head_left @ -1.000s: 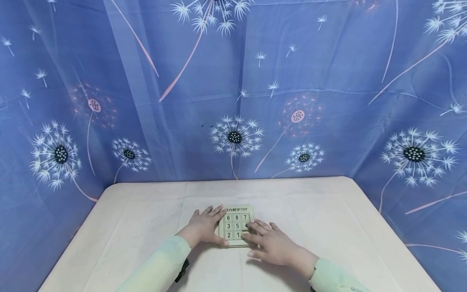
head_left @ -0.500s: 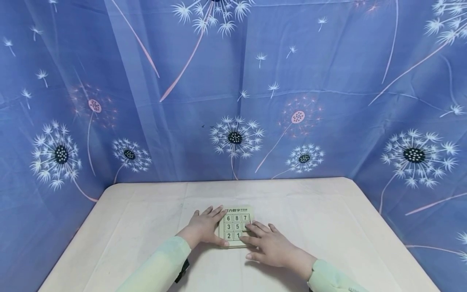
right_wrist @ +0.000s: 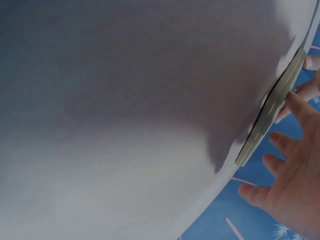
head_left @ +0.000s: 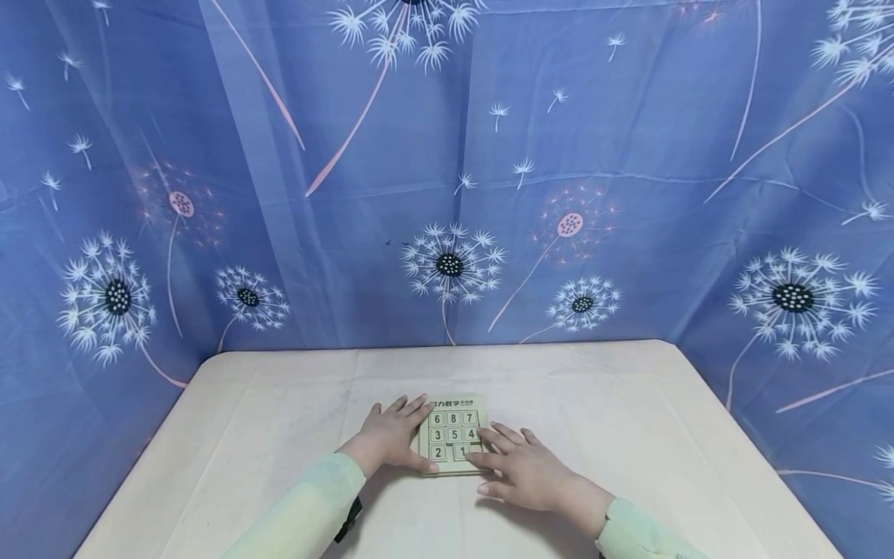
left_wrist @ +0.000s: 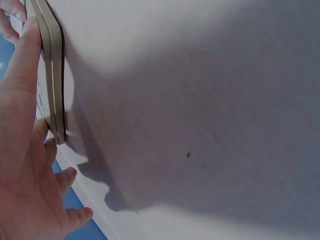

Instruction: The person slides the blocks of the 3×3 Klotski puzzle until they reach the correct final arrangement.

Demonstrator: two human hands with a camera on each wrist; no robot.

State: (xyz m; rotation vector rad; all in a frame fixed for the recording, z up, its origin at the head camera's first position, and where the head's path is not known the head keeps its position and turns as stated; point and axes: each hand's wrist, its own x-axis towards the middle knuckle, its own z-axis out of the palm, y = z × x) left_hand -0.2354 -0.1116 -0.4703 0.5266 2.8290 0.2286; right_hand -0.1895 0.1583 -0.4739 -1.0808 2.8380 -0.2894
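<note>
A pale green sliding number puzzle [head_left: 447, 467] lies flat on the table, its numbered tiles in a three-by-three frame. My left hand [head_left: 389, 435] rests against its left side with fingers spread, the thumb on the near left corner and the index finger near the far left corner. My right hand [head_left: 527, 470] reaches in from the right, and its index fingertip touches the tile marked 1 [head_left: 460, 452]. That tile sits partway between the middle and right columns of the near row. Another right fingertip lies beside the tile marked 4 [head_left: 471, 434]. In the left wrist view the puzzle's side [left_wrist: 56, 75] shows two layers.
A cream-coloured cloth covers the table [head_left: 279, 404]. Behind and on both sides hangs a blue curtain [head_left: 363, 256] with dandelion prints.
The 1 tile has slid right from the middle column, with my right index finger on it. My right hand shifted slightly left, then right, uncovering the 4 tile. My left hand stayed put.
</note>
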